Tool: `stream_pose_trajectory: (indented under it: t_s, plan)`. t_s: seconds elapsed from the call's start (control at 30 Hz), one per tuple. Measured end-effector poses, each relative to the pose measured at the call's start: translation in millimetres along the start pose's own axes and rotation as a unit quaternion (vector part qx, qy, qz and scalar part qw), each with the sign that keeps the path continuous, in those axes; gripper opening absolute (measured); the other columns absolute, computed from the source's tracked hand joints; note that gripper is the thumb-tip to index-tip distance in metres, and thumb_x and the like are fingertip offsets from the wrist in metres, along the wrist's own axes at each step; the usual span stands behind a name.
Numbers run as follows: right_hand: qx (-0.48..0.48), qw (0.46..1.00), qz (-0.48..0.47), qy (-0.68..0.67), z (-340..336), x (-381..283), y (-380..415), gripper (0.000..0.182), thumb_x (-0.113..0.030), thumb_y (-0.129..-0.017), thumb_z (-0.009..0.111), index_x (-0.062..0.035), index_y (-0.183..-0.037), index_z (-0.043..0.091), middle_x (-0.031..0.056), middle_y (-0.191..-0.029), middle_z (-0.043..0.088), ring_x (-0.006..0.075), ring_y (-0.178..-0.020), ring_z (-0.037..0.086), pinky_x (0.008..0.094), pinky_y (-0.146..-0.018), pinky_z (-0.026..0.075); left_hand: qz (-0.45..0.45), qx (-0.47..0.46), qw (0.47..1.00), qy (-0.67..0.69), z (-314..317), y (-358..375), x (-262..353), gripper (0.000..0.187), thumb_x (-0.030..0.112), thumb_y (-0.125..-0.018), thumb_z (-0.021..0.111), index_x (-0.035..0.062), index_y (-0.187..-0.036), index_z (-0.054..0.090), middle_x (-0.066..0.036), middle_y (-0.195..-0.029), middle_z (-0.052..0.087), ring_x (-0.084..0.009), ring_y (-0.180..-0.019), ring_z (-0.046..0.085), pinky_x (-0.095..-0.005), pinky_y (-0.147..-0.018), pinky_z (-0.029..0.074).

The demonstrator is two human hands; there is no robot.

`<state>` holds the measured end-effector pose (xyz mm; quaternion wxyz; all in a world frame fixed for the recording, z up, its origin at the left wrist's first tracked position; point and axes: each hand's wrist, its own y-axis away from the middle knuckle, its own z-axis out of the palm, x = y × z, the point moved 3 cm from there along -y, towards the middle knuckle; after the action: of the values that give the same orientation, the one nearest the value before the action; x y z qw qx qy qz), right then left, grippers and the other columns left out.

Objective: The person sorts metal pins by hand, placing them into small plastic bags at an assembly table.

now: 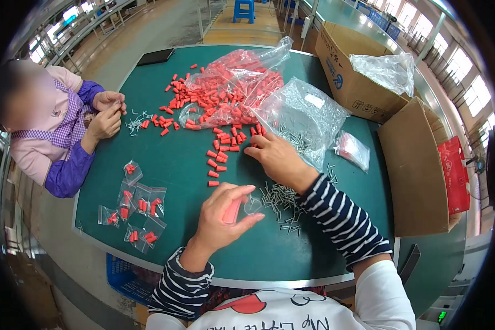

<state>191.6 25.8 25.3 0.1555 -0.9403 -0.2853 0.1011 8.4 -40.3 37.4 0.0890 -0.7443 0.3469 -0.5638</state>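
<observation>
My left hand point(221, 213) holds a small clear plastic bag point(253, 206) between thumb and fingers, its mouth facing right. Red shows behind those fingers. My right hand point(280, 158) reaches over the table with bent fingers pinched around a red plastic plug point(254, 144), partly hidden by them. Loose red plugs point(221, 157) lie just left of that hand. A pile of screws point(283, 203) sits below my right wrist, right of the small bag. Beyond my right hand lies a large clear bag of screws point(308, 113).
A big torn bag of red plugs point(231, 82) spreads across the back. Filled small bags point(143, 206) lie at left. Opposite, a co-worker's hands point(107, 115) are near some screws point(137, 124). Cardboard boxes point(412, 165) stand right; a dark phone-like object point(155, 56) lies at the far edge.
</observation>
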Motion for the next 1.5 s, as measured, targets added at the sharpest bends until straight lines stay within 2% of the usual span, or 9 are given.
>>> stream_pose_trajectory:
  t_s: [0.27, 0.43, 0.6, 0.83, 1.03, 1.17, 1.33, 1.43, 1.5]
  plan:
    - [-0.096, 0.995, 0.027, 0.032, 5.0, -7.9, -10.6, 0.022, -0.007, -0.079, 0.062, -0.0042, -0.101, 0.063, 0.0143, -0.095, 0.058, 0.0306, -0.086, 0.064, 0.0404, -0.074, 0.053, -0.006, 0.009, 1.000, -0.014, -6.6, -0.5, -4.1, 0.058, 0.005, -0.064, 0.088, 0.0024, -0.117, 0.063, -0.006, -0.093, 0.059, -0.0129, -0.078, 0.055, -0.0247, -0.067, 0.047]
    - [-0.025, 0.985, 0.037, -0.168, -18.3, -6.5, 0.6, 0.025, 0.000, -0.077, 0.062, -0.0023, -0.102, 0.063, 0.0142, -0.095, 0.058, 0.0297, -0.082, 0.065, 0.0393, -0.069, 0.055, -0.113, 0.007, 0.993, 0.017, -4.3, 3.6, -19.1, 0.056, 0.006, -0.068, 0.087, 0.0012, -0.117, 0.063, -0.005, -0.094, 0.058, -0.0099, -0.081, 0.055, -0.0228, -0.069, 0.047]
    - [-0.005, 0.949, 0.035, -0.313, -68.0, -38.7, 11.2, 0.028, 0.006, -0.075, 0.066, -0.0008, -0.102, 0.066, 0.0128, -0.096, 0.057, 0.0275, -0.082, 0.064, 0.0355, -0.069, 0.055, -0.113, -0.009, 0.993, -0.031, 0.2, 3.2, -19.6, 0.053, 0.005, -0.067, 0.086, 0.0006, -0.115, 0.063, -0.006, -0.096, 0.062, -0.0155, -0.085, 0.059, -0.0270, -0.075, 0.050]
    - [-0.045, 0.988, -0.047, -0.140, -71.5, -70.2, 27.4, 0.033, 0.001, -0.077, 0.065, -0.0001, -0.110, 0.063, 0.0143, -0.104, 0.056, 0.0308, -0.085, 0.064, 0.0371, -0.073, 0.055, -0.093, -0.002, 0.995, -0.046, 5.4, 1.7, -15.8, 0.051, 0.005, -0.066, 0.086, 0.0014, -0.112, 0.064, -0.007, -0.101, 0.067, -0.0195, -0.091, 0.060, -0.0315, -0.080, 0.050]
    - [0.001, 0.972, -0.006, -0.235, -82.5, -65.6, 35.4, 0.036, 0.002, -0.076, 0.065, -0.0006, -0.112, 0.062, 0.0154, -0.104, 0.059, 0.0306, -0.098, 0.061, 0.0370, -0.076, 0.053, -0.102, -0.014, 0.993, -0.050, 3.0, 1.5, -13.6, 0.048, 0.003, -0.069, 0.083, 0.0016, -0.113, 0.064, -0.003, -0.094, 0.063, -0.0123, -0.081, 0.056, -0.0264, -0.072, 0.048]
    - [0.065, 0.959, 0.029, -0.275, -72.5, -48.0, 49.3, 0.039, 0.001, -0.077, 0.067, -0.0023, -0.115, 0.063, 0.0150, -0.109, 0.062, 0.0306, -0.098, 0.061, 0.0373, -0.077, 0.052, -0.220, -0.017, 0.967, 0.129, 2.8, 7.4, -17.5, 0.043, 0.001, -0.076, 0.079, 0.0005, -0.116, 0.063, -0.001, -0.092, 0.061, -0.0054, -0.077, 0.052, -0.0215, -0.070, 0.046]
    - [0.012, 0.864, 0.151, -0.479, -38.4, -46.6, 63.1, 0.027, -0.008, -0.086, 0.070, -0.0015, -0.112, 0.065, 0.0101, -0.095, 0.071, 0.0200, -0.086, 0.068, 0.0312, -0.076, 0.053, -0.214, -0.044, 0.952, 0.213, 1.2, 6.6, -14.3, 0.036, -0.001, -0.085, 0.070, -0.0003, -0.120, 0.061, -0.001, -0.094, 0.063, -0.0049, -0.079, 0.055, -0.0205, -0.070, 0.048]
    - [-0.001, 0.808, 0.206, -0.552, -28.6, -47.1, 64.5, 0.020, -0.013, -0.091, 0.069, -0.0008, -0.106, 0.066, 0.0060, -0.088, 0.072, 0.0118, -0.081, 0.067, 0.0272, -0.074, 0.052, -0.254, 0.009, 0.935, 0.246, 0.1, 6.2, -17.6, 0.034, 0.004, -0.086, 0.071, -0.0015, -0.118, 0.061, -0.005, -0.098, 0.066, -0.0061, -0.083, 0.057, -0.0219, -0.074, 0.048]
    - [0.007, 0.775, 0.229, -0.589, -23.7, -47.9, 65.2, 0.017, -0.015, -0.093, 0.067, -0.0008, -0.103, 0.066, 0.0040, -0.087, 0.072, 0.0074, -0.078, 0.064, 0.0249, -0.071, 0.051, -0.281, 0.027, 0.921, 0.268, 0.2, 5.3, -18.0, 0.028, 0.006, -0.087, 0.071, -0.0001, -0.114, 0.063, -0.005, -0.097, 0.067, -0.0029, -0.074, 0.054, -0.0181, -0.061, 0.044]
